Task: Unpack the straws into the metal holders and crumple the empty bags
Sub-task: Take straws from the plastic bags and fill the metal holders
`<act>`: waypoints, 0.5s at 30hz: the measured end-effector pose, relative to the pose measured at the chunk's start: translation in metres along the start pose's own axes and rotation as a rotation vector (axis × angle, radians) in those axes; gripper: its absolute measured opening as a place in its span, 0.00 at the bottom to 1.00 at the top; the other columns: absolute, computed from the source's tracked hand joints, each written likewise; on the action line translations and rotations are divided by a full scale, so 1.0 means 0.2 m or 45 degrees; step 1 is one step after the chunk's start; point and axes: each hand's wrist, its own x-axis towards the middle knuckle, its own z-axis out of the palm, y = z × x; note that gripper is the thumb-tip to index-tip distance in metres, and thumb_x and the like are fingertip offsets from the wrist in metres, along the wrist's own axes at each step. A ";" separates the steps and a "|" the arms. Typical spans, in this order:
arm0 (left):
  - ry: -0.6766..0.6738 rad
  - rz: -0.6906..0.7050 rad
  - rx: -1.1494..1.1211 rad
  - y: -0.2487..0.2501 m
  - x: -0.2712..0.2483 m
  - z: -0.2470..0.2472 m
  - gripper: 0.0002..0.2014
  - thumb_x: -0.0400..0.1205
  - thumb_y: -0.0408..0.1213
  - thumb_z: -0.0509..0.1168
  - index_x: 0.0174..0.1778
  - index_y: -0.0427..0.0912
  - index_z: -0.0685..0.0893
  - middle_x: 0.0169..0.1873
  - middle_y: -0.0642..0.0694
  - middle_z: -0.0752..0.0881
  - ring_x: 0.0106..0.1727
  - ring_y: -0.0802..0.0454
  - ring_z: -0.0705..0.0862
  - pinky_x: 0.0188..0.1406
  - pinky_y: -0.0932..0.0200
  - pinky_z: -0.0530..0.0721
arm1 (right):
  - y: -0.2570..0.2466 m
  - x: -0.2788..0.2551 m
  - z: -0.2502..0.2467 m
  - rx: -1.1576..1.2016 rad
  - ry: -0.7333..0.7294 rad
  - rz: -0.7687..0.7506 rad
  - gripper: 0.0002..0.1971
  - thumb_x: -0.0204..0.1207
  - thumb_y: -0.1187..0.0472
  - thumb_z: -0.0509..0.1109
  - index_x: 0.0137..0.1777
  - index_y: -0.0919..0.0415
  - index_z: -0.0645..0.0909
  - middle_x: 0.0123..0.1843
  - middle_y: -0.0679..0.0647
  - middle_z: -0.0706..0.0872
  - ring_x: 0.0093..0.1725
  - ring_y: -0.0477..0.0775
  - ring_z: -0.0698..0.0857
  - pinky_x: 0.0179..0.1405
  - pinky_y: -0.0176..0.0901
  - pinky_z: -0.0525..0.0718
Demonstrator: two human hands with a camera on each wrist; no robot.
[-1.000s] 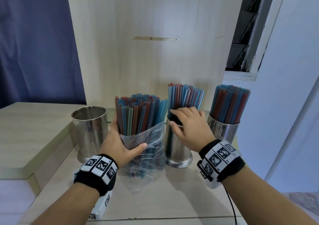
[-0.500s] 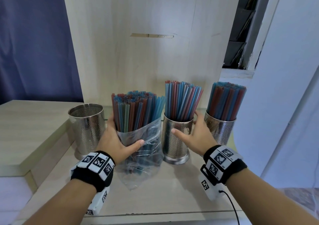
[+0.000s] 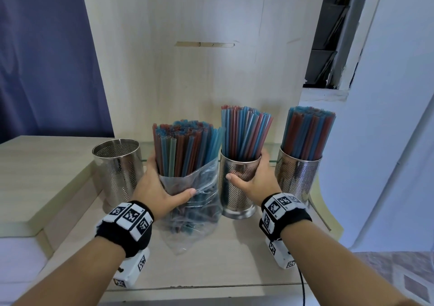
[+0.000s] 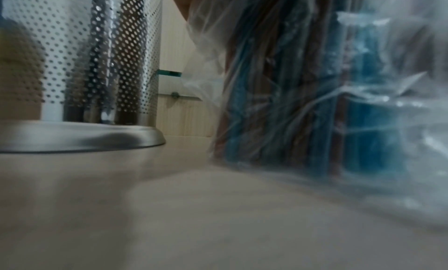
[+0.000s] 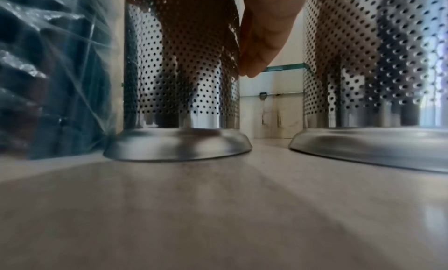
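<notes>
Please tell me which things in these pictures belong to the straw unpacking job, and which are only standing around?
For the job:
- bag of straws, held by the left hand
- middle holder, gripped by the right hand
- empty holder
- full holder

Only around:
- wooden panel
- blue curtain
- glass strip

The head view looks forward and down over both forearms at the tabletop (image 3: 234, 247) and a row of metal holders. Both wrist views sit low, almost at the tabletop, facing the back panel (image 3: 211, 70) from close. They share the bag (image 4: 315, 101) with each other and the middle holder (image 5: 181, 82) with the head view.
</notes>
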 end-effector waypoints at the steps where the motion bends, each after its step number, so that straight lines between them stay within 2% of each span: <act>1: -0.017 -0.022 -0.030 -0.01 0.01 0.00 0.58 0.58 0.51 0.85 0.80 0.49 0.57 0.63 0.56 0.76 0.63 0.56 0.77 0.68 0.56 0.75 | 0.00 0.00 0.01 0.004 0.003 0.001 0.54 0.61 0.45 0.86 0.80 0.54 0.57 0.66 0.42 0.79 0.64 0.44 0.80 0.67 0.38 0.77; 4: -0.051 -0.130 -0.172 -0.04 0.06 0.00 0.53 0.56 0.50 0.86 0.76 0.47 0.67 0.61 0.55 0.83 0.61 0.56 0.83 0.68 0.50 0.80 | 0.00 0.00 0.01 0.019 -0.006 -0.011 0.53 0.61 0.45 0.86 0.80 0.53 0.57 0.65 0.41 0.79 0.64 0.44 0.81 0.66 0.37 0.76; 7: 0.058 -0.186 -0.295 -0.04 0.10 0.00 0.41 0.60 0.40 0.87 0.68 0.42 0.76 0.56 0.51 0.87 0.57 0.56 0.86 0.65 0.44 0.84 | 0.00 0.00 0.00 0.020 -0.001 -0.026 0.51 0.62 0.47 0.86 0.80 0.53 0.58 0.62 0.39 0.78 0.62 0.43 0.81 0.65 0.36 0.76; 12: 0.300 -0.093 -0.253 0.03 0.13 0.02 0.39 0.64 0.37 0.85 0.67 0.47 0.71 0.57 0.53 0.81 0.59 0.55 0.80 0.63 0.58 0.77 | 0.01 0.00 0.00 -0.003 0.003 -0.021 0.51 0.61 0.45 0.86 0.79 0.51 0.59 0.61 0.38 0.79 0.62 0.44 0.82 0.65 0.38 0.77; 13: 0.287 -0.095 -0.220 0.03 0.13 0.03 0.38 0.64 0.38 0.85 0.65 0.49 0.71 0.55 0.54 0.81 0.57 0.55 0.80 0.61 0.59 0.78 | 0.01 0.00 0.00 -0.002 0.002 -0.018 0.51 0.61 0.44 0.86 0.79 0.51 0.59 0.61 0.38 0.79 0.62 0.44 0.82 0.65 0.39 0.78; 15: 0.181 -0.145 -0.131 0.00 0.14 0.06 0.36 0.63 0.46 0.85 0.62 0.49 0.72 0.54 0.52 0.83 0.56 0.53 0.83 0.60 0.54 0.83 | 0.01 0.01 0.00 0.006 0.000 -0.019 0.51 0.61 0.44 0.86 0.79 0.51 0.59 0.62 0.38 0.78 0.63 0.44 0.81 0.67 0.41 0.79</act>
